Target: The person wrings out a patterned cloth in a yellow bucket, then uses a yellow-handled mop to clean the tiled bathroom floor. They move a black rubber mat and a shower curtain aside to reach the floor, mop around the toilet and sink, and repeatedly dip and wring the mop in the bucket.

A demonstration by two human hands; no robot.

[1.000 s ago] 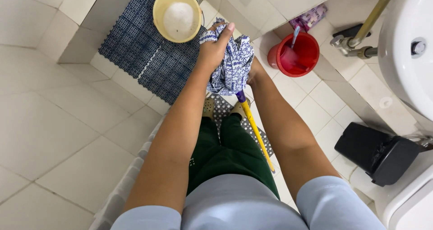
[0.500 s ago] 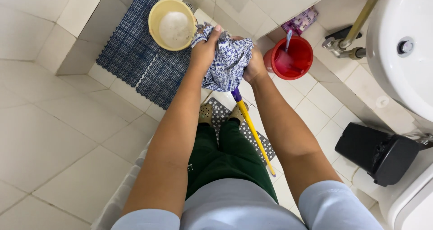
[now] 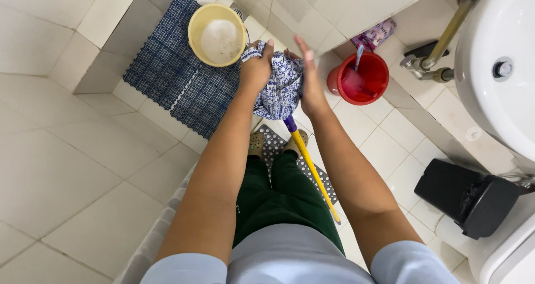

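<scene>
Blue-and-white patterned cloth (image 3: 280, 86), bunched around the top of a mop, sits between both hands in the head view, held out over the tiled floor (image 3: 67, 167) in front of the person's body. The left hand (image 3: 256, 69) is closed on the cloth's left side, fingers curled into the fabric. The right hand (image 3: 310, 78) lies flat against the cloth's right side with its fingers stretched straight, pressing rather than gripping. The yellow mop handle (image 3: 312, 170) runs down from the cloth toward the person's legs. A yellow bucket (image 3: 196, 25) of soapy water stands on a blue mat (image 3: 167, 78) just beyond the left hand; a red bucket (image 3: 365, 79) stands near the right hand, and a black bin (image 3: 468, 197) sits by the white sink (image 3: 501, 66).
</scene>
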